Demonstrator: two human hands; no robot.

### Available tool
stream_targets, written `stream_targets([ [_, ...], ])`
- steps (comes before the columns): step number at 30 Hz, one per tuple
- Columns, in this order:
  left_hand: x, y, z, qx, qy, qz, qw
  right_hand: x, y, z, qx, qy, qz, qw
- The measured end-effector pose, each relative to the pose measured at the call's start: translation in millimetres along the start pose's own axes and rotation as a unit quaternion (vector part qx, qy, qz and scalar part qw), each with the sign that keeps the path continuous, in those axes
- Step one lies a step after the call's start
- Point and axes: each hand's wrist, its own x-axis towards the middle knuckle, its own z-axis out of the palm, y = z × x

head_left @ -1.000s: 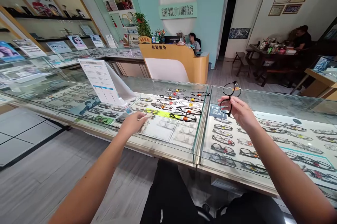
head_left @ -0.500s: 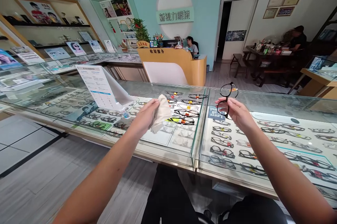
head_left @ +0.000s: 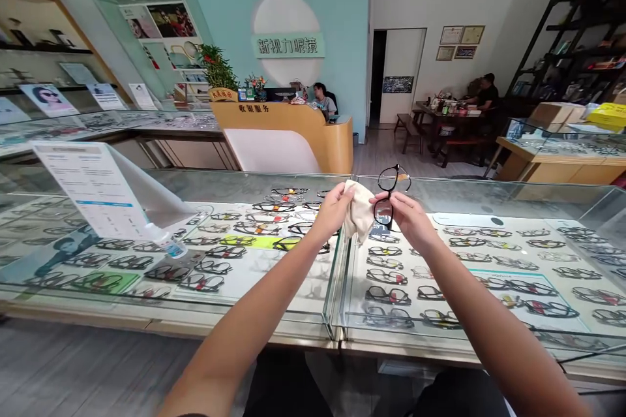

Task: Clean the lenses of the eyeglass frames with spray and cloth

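Note:
Pinched in my left hand [head_left: 335,211] is a cream cleaning cloth [head_left: 359,211], which hangs down over the gap between two glass cases. My right hand [head_left: 408,218] grips a pair of dark-framed eyeglasses [head_left: 389,177], turned on end so one lens is above the other. The cloth's right edge is close beside the lower lens; whether they touch I cannot tell. Both hands are above the glass display case [head_left: 440,192], where rows of spectacle frames lie beneath the top.
A small clear bottle [head_left: 169,244] and a folded white sign [head_left: 90,192] stand on the left case. Beyond are a wooden reception counter [head_left: 337,143] with a seated person [head_left: 323,100], and another person [head_left: 486,94] at a dark table. Boxes [head_left: 555,115] sit at far right.
My left hand has brought the cloth rightward, close to the eyeglasses. My right hand still holds the eyeglasses on end. The view has swung to the right.

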Motion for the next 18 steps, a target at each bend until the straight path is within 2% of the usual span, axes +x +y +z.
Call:
stream_targets([
  [5,-17,-20,12,-0.042,-0.034,-0.028,0.998,2,8,-5,-0.048,0.045,-0.016,0.998],
  [11,-32,-17,13,-0.065,-0.078,-0.051,0.994,4,17,-6,-0.056,0.057,0.009,0.997],
  [18,-31,-18,13,-0.163,-0.076,-0.086,0.98,1,12,1,-0.032,0.061,0.03,0.997],
])
